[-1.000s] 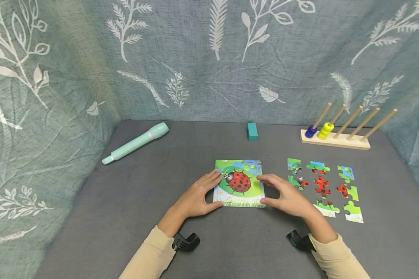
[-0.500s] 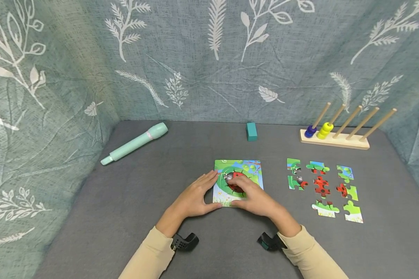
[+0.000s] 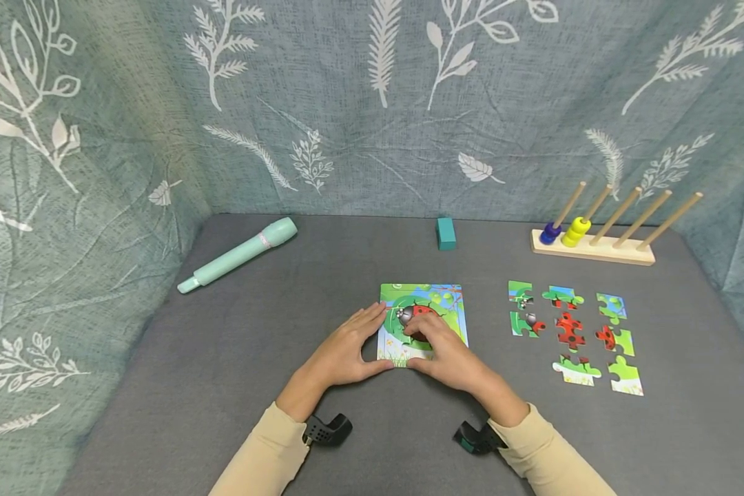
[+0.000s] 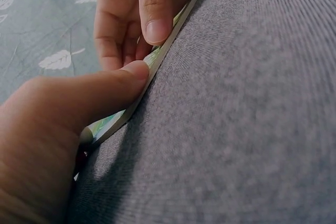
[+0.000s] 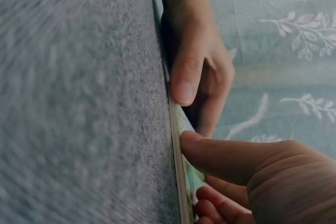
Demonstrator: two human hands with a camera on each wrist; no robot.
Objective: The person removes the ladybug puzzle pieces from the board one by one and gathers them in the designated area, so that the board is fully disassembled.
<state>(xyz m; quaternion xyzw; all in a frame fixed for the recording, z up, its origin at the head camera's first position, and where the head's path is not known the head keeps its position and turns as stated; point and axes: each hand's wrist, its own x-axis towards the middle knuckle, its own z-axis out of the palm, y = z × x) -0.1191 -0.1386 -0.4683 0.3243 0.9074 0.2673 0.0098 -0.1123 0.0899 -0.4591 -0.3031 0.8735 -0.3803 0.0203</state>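
Note:
A square puzzle board (image 3: 448, 306) with a red ladybug picture lies flat on the table. My left hand (image 3: 344, 351) rests along its left edge, fingers extended and thumb at the front edge. My right hand (image 3: 449, 355) is over the board's lower middle, fingers bent above the ladybug and thumb near the front edge. In the right wrist view, the right thumb (image 5: 220, 156) touches the board by its rim. The left thumb (image 4: 113, 90) lies on the board in the left wrist view. Whether anything is under the right fingers is hidden.
Several loose jigsaw pieces (image 3: 570, 332) lie in rows right of the board. A wooden peg stand (image 3: 595, 249) with blue and yellow beads stands behind them. A teal block (image 3: 446, 234) sits at the back, and a mint-green wand-like object (image 3: 238, 256) lies at the back left.
My right hand has moved left from the board's right edge to over the ladybug, then shifted slightly with its fingers bending more. The left hand stays at the left edge.

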